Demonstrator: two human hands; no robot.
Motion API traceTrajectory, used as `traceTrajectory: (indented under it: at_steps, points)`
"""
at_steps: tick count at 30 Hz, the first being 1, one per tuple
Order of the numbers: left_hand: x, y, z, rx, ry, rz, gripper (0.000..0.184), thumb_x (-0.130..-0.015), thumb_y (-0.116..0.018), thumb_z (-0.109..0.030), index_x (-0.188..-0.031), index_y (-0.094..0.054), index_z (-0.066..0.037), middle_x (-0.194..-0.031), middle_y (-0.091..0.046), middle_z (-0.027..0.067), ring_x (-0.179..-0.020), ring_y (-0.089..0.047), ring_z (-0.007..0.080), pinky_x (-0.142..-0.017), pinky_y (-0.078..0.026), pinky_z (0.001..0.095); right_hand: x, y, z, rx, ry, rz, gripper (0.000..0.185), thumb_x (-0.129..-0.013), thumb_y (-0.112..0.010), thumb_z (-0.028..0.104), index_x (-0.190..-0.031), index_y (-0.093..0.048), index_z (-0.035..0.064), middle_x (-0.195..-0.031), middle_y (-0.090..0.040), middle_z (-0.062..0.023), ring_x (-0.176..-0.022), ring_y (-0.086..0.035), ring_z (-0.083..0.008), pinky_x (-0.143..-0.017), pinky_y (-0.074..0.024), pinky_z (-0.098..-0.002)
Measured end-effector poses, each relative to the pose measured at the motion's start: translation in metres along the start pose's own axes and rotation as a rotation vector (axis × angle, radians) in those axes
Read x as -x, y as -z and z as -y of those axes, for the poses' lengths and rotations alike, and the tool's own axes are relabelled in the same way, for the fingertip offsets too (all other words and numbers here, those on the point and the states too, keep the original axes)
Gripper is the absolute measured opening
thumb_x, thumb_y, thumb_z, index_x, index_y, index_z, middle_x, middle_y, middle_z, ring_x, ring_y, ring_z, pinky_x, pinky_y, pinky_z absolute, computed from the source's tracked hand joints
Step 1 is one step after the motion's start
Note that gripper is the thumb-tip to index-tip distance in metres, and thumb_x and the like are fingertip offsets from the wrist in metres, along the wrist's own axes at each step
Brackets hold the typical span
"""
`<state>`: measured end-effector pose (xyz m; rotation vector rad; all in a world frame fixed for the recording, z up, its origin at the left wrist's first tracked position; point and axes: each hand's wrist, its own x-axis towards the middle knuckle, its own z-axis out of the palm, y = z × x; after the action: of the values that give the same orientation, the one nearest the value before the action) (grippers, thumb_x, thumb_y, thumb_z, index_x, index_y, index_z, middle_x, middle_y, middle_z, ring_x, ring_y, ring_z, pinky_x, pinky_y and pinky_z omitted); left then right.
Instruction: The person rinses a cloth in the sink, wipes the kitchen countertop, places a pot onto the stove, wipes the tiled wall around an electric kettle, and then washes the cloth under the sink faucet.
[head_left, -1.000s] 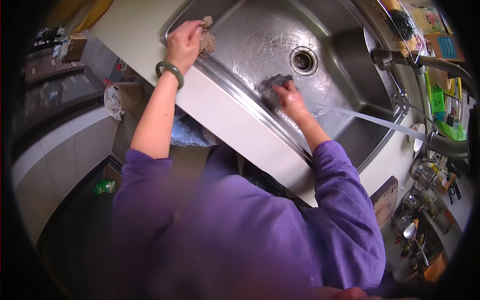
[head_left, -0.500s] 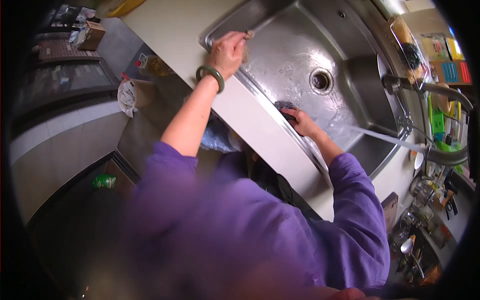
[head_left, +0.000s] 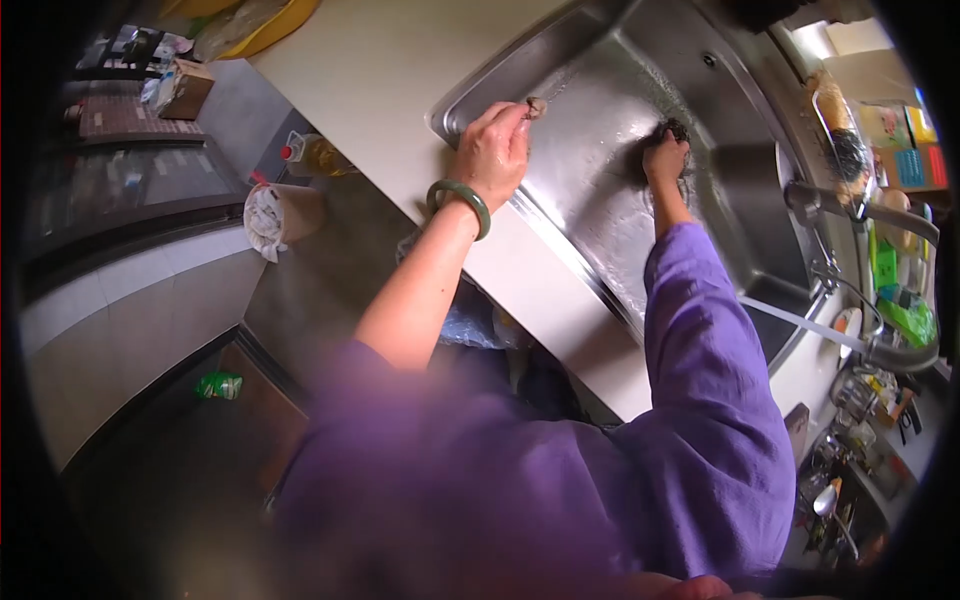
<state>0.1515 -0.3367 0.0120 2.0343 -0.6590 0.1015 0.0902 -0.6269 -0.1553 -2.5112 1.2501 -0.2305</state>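
My left hand [head_left: 492, 152], with a green bangle [head_left: 462, 205] on its wrist, is closed at the sink's near rim. A small beige-brown wad, perhaps a rag [head_left: 537, 107], sticks out past its fingertips. Inside the wet steel sink [head_left: 590, 190], my right hand [head_left: 664, 160] presses a dark wiry scouring pad [head_left: 677, 129] against the bottom. The fingers are wrapped round the pad and partly hidden. The drain is covered by that hand and arm. Water streams from the faucet [head_left: 905, 350] into the sink beside the right sleeve.
A pale counter [head_left: 380, 60] borders the sink, with a yellow basin [head_left: 270, 30] at its far end. Bottles and packets line the ledge behind the faucet. On the floor side stand an oil bottle [head_left: 318, 155] and a bin [head_left: 285, 215]; a green packet [head_left: 218, 385] lies lower.
My right hand has moved with the scouring pad from the sink's near edge to the middle of the bottom, over the drain. The left hand stays near the rim, still closed. The view has shifted slightly.
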Motion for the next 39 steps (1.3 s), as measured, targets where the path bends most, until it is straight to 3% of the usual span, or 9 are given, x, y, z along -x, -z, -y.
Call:
traceTrajectory:
  at_steps: [6,16,22,26,30,32,33,35,39]
  points:
    - [0.004,-0.005,0.005,-0.019,-0.056,0.0,0.019,-0.081,-0.05,-0.006,-0.095,-0.059,0.004,-0.095,-0.06,0.0168,-0.085,-0.058,0.0337,-0.074,-0.046,0.036,0.117,0.082,-0.019,-0.186,0.591,0.195,0.04,-0.074,-0.053,-0.005,-0.112,-0.055,0.0091,-0.096,-0.05,-0.021,-0.087,-0.054,-0.0384,-0.073,-0.0448,-0.0417]
    - [0.002,-0.033,-0.021,0.018,-0.085,0.015,0.018,-0.083,-0.049,-0.006,-0.094,-0.06,0.003,-0.088,-0.063,0.0129,-0.074,-0.062,0.0268,-0.066,-0.049,0.0344,0.147,0.142,-0.153,0.037,0.015,0.534,0.036,-0.078,-0.055,0.014,-0.113,-0.056,0.0064,-0.105,-0.06,-0.0152,-0.095,-0.058,-0.0266,-0.082,-0.0457,-0.033]
    - [0.049,-0.171,-0.129,1.15,0.573,0.448,0.021,-0.089,-0.045,-0.009,-0.101,-0.057,0.003,-0.088,-0.062,0.0088,-0.076,-0.06,0.016,-0.07,-0.049,0.0275,0.152,0.196,-0.084,-1.561,-0.749,0.611,0.057,-0.087,-0.046,0.047,-0.131,-0.036,0.0122,-0.132,-0.037,-0.0133,-0.113,-0.043,-0.0326,-0.085,-0.0434,-0.0483]
    - [0.098,-0.256,-0.165,1.618,0.86,0.595,0.029,-0.093,-0.04,-0.018,-0.111,-0.05,0.003,-0.103,-0.058,0.0114,-0.094,-0.056,0.02,-0.088,-0.043,0.0332,0.128,0.183,-0.11,-2.035,-0.754,0.308,0.029,-0.089,-0.045,0.031,-0.097,-0.057,0.0049,-0.089,-0.061,-0.0099,-0.085,-0.059,-0.0225,-0.079,-0.0476,-0.0338]
    - [0.116,-0.283,-0.177,0.971,0.484,0.513,0.035,-0.092,-0.043,-0.021,-0.122,-0.044,-0.003,-0.094,-0.056,0.0047,-0.087,-0.051,0.0109,-0.074,-0.046,0.0238,0.151,0.216,-0.11,-1.873,-0.8,0.096,0.012,-0.085,-0.052,0.017,-0.088,-0.058,0.0063,-0.08,-0.059,-0.0059,-0.068,-0.055,-0.0186,-0.063,-0.047,-0.0312]
    - [0.124,-0.293,-0.19,1.027,0.507,0.535,0.04,-0.091,-0.042,-0.025,-0.122,-0.045,-0.001,-0.104,-0.056,0.0129,-0.089,-0.056,0.0207,-0.079,-0.045,0.0326,0.143,0.219,-0.117,-2.0,-0.566,0.098,0.018,-0.086,-0.052,0.025,-0.086,-0.057,0.0069,-0.079,-0.058,-0.0059,-0.066,-0.055,-0.0187,-0.062,-0.0474,-0.0317]
    - [0.124,-0.285,-0.202,0.464,0.429,0.752,0.038,-0.091,-0.042,-0.026,-0.118,-0.046,0.0,-0.112,-0.052,0.0175,-0.094,-0.055,0.0308,-0.084,-0.042,0.0412,0.134,0.212,-0.145,-2.112,-0.621,0.372,0.024,-0.087,-0.051,0.031,-0.085,-0.056,0.0077,-0.078,-0.058,-0.0056,-0.068,-0.055,-0.0185,-0.061,-0.0475,-0.0319]
    - [0.156,-0.332,-0.187,0.572,0.092,0.372,0.035,-0.092,-0.038,-0.031,-0.105,-0.051,-0.002,-0.103,-0.054,0.0187,-0.09,-0.054,0.0348,-0.083,-0.04,0.0443,0.124,0.177,-0.176,-2.196,-0.672,0.32,0.027,-0.088,-0.048,0.034,-0.086,-0.055,0.0081,-0.079,-0.058,-0.0053,-0.07,-0.055,-0.0184,-0.062,-0.0474,-0.0317]
    - [0.117,-0.291,-0.168,0.826,0.658,0.548,0.039,-0.09,-0.041,-0.04,-0.1,-0.056,-0.005,-0.081,-0.057,0.0081,-0.072,-0.053,0.016,-0.064,-0.045,0.0277,0.161,0.22,-0.107,-1.903,-0.753,0.297,0.024,-0.09,-0.044,0.029,-0.094,-0.054,0.0077,-0.086,-0.058,-0.0065,-0.081,-0.056,-0.02,-0.076,-0.0454,-0.0349]
